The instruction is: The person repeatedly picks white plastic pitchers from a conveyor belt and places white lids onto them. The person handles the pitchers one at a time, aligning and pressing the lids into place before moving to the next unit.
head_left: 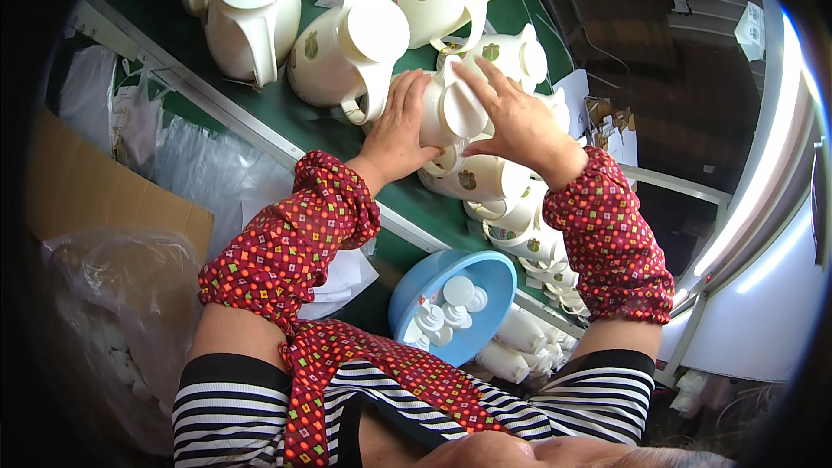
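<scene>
A cream-white plastic jug (462, 111) with a round lid stands on the green bench between my two hands. My left hand (399, 128) is pressed along its left side, fingers pointing away from me and thumb toward the handle. Around its right side curves my right hand (523, 124), with the fingertips at the far edge of the lid and the thumb near the handle. The jug's lower body is mostly hidden by my hands. Just beyond my left hand is another lidded jug (325, 59) with a green print.
More jugs (250, 22) line the green conveyor bench (299, 126), some close by my right wrist. A blue basin (501, 282) of white round caps (458, 290) sits near my body. Plastic bags (195, 160) and a cardboard box (113, 186) are at the left.
</scene>
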`<control>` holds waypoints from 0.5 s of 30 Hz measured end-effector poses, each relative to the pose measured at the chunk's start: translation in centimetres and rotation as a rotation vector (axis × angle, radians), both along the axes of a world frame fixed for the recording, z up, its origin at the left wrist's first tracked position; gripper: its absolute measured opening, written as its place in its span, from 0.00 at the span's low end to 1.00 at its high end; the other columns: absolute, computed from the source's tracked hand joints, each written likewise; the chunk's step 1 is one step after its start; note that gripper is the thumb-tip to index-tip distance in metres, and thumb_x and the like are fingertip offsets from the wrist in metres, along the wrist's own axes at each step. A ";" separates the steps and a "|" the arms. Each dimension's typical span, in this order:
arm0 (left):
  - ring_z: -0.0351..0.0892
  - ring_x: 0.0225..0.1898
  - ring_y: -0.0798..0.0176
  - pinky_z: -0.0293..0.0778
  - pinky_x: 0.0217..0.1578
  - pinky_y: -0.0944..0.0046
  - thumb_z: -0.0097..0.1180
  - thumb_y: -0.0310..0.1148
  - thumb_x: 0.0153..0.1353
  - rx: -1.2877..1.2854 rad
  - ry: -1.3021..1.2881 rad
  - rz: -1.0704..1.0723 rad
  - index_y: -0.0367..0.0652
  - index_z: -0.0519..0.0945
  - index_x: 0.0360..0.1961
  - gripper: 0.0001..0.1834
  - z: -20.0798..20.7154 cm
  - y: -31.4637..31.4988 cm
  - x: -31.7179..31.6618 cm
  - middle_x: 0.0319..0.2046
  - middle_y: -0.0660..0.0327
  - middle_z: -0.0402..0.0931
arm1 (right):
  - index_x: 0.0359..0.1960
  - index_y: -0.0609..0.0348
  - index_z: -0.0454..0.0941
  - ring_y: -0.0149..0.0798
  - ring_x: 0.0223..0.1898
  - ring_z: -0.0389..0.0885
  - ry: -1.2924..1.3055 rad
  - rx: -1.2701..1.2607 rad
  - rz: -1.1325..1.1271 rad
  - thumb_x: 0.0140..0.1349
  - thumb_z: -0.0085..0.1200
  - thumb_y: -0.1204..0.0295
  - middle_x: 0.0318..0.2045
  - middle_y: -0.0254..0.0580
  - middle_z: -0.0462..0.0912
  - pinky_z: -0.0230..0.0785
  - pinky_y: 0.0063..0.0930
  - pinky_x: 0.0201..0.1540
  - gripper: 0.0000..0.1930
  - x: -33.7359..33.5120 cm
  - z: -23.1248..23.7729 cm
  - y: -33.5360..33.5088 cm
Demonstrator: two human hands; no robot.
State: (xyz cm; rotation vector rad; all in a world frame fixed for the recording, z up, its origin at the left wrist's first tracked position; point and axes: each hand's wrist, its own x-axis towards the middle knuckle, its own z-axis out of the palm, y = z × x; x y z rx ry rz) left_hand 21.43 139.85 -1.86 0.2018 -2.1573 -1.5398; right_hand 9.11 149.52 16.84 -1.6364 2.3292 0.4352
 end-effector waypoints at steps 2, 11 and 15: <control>0.52 0.76 0.37 0.51 0.77 0.44 0.81 0.31 0.39 -0.008 0.000 0.002 0.39 0.53 0.75 0.63 0.0 0.3 -0.2 0.72 0.44 0.56 | 0.72 0.59 0.63 0.56 0.52 0.85 0.028 -0.046 0.204 0.60 0.70 0.63 0.54 0.60 0.82 0.80 0.44 0.52 0.41 -0.3 -0.1 0.5; 0.50 0.76 0.36 0.51 0.78 0.44 0.81 0.30 0.40 -0.028 -0.027 -0.010 0.40 0.52 0.74 0.63 0.1 0.3 -0.2 0.72 0.44 0.54 | 0.73 0.57 0.64 0.58 0.54 0.84 -0.036 -0.226 0.135 0.56 0.73 0.56 0.58 0.58 0.79 0.78 0.47 0.55 0.45 0.0 0.5 1.3; 0.51 0.76 0.36 0.51 0.77 0.43 0.82 0.30 0.40 -0.052 -0.014 -0.004 0.40 0.52 0.74 0.63 0.0 0.6 -0.4 0.72 0.44 0.54 | 0.70 0.61 0.65 0.59 0.59 0.81 -0.110 0.016 -0.077 0.56 0.73 0.57 0.60 0.62 0.78 0.77 0.45 0.57 0.44 -0.3 -0.5 1.4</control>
